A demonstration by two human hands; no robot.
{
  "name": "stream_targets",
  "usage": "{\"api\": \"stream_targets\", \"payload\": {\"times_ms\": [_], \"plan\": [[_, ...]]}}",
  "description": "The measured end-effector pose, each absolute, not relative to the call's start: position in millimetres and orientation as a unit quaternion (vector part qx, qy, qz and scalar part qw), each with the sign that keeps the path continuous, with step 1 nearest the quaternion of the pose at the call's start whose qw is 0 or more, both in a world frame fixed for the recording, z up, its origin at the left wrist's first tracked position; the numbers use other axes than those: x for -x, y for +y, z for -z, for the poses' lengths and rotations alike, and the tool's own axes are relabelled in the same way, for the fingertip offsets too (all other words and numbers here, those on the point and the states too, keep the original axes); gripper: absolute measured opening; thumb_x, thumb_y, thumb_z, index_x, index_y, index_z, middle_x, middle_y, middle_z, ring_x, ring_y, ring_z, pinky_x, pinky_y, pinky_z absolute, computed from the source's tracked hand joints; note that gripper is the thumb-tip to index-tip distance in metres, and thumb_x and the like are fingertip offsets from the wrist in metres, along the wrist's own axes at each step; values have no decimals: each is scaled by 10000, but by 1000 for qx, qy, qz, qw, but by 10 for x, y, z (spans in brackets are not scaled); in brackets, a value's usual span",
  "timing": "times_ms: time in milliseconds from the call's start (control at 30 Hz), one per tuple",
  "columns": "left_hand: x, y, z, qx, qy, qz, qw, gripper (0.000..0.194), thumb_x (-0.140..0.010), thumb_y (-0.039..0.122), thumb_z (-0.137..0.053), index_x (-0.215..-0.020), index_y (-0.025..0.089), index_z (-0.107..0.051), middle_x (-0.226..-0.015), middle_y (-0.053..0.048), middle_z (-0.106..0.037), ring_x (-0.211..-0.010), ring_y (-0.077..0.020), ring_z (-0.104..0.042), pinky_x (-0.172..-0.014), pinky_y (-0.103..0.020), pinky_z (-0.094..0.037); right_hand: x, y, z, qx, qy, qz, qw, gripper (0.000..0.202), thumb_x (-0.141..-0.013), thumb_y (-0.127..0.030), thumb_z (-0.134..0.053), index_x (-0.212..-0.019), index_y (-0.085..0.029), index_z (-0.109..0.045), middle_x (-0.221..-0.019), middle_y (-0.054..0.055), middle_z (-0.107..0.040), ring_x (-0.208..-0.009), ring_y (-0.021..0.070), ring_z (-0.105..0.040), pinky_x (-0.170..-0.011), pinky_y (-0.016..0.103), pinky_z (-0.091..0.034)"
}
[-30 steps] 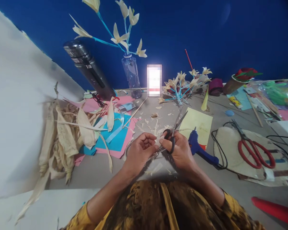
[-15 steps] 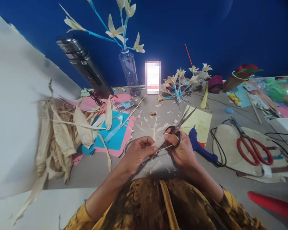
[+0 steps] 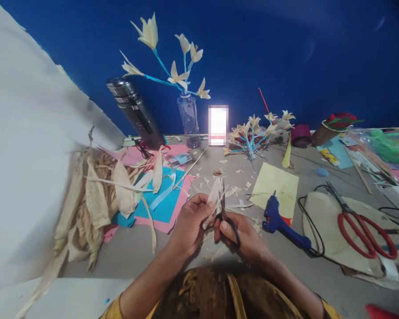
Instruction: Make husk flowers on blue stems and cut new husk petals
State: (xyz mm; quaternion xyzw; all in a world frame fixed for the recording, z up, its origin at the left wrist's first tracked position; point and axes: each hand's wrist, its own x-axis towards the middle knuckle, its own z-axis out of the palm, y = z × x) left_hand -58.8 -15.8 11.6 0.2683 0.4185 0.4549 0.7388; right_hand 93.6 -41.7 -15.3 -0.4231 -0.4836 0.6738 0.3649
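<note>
Blue wall (image 3: pixel 252 53) fills the top of my feed, above a grey table (image 3: pixel 133 252). Just below centre frame, the left hand (image 3: pixel 191 219) pinches a pale strip (image 3: pixel 214 195) tip-up, I'd judge to offer its edge to the blades. The right hand (image 3: pixel 248 235) grips the scissors (image 3: pixel 223 199) by their black loops, blades upward beside it. Right of centre lies the glue gun (image 3: pixel 282 228), probably kept within reach; husks (image 3: pixel 124 195) sit heaped at left. Since the earlier frame, the scissors have swung upright from pointing upper right, and the strip has tipped upward.
</note>
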Motion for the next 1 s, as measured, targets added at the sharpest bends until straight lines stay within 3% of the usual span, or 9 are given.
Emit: {"api": "stream_targets", "payload": {"times_ms": [433, 767, 1000], "plan": [[601, -183, -147, -328, 470, -461, 677, 282, -746, 348, -799, -735, 176, -575, -504, 69, -480, -447, -52, -397, -469, -183, -291, -925, -444, 26, 425, -508, -674, 327, 644, -685, -821, -635, -707, -178, -625, -652, 38, -628, -594, 158, -507, -588, 265, -405], [718, -132, -200, -340, 475, -441, 681, 237, -691, 291, -807, -757, 165, -618, -525, 79, -455, -419, -31, -342, -444, -180, -265, -944, -473, 93, 447, -472, -695, 308, 566, -663, -717, -736, -674, -171, -588, -576, 16, -623, -520, 128, -502, -513, 233, -353], [768, -108, -210, -350, 472, -430, 685, 246, -698, 293, -806, -728, 168, -596, -508, 81, -447, -399, -30, -335, -427, -181, -257, -921, -473, 55, 459, -456, -698, 308, 499, -606, -613, -812, -652, -176, -577, -546, -40, -517, -518, 99, -405, -479, 215, -281]]}}
